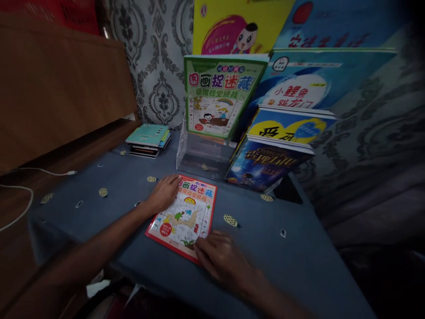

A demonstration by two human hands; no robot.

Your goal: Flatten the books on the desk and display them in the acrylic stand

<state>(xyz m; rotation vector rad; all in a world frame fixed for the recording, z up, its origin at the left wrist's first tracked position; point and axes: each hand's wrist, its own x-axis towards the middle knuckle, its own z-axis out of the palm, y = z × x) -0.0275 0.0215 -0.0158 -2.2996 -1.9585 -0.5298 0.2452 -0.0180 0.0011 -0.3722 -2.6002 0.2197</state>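
Observation:
A red-bordered picture book with a cartoon cover lies face up on the cloth-covered table, slightly turned. My left hand rests along its upper left edge, fingers stretched out and touching the cover; the thumb is hidden. At the lower right corner, my right hand has its fingers curled on the book's edge, thumb side over the cover. Beyond the book stands a clear acrylic book rack. A green-bordered book of similar design leans in its left column.
Blue-covered books fill the rack's right column, with a yellow book at the top left. A small stack of books lies left of the rack. A white cable and a wooden cabinet are at the left.

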